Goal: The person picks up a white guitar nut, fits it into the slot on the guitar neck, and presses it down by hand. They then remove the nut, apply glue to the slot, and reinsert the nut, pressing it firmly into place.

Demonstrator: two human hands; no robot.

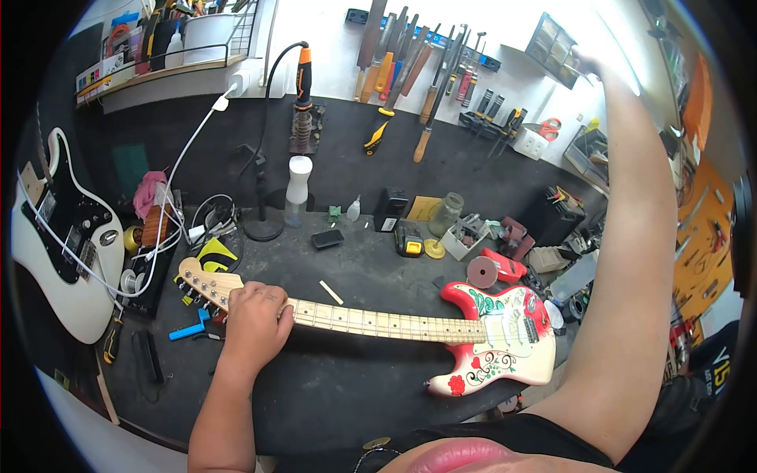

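A red and cream electric guitar point(505, 339) with painted flowers lies across the dark workbench, its maple neck point(371, 322) pointing left. My left hand point(259, 315) is wrapped round the neck close to the headstock point(206, 282). High at the upper right, my right hand point(587, 63) is raised at a small wall cabinet with clear drawers point(552, 49); its fingers are blurred by glare, and whether they hold anything cannot be made out. A thin pale strip point(331, 292) lies on the bench behind the neck.
A white guitar point(87, 260) stands at the left with a white cable across it. Files and screwdrivers point(394, 67) hang on the wall beside a soldering iron point(303, 79). A white-capped bottle point(298, 185), glass jar point(447, 213) and sanding disc point(482, 272) are behind the guitar.
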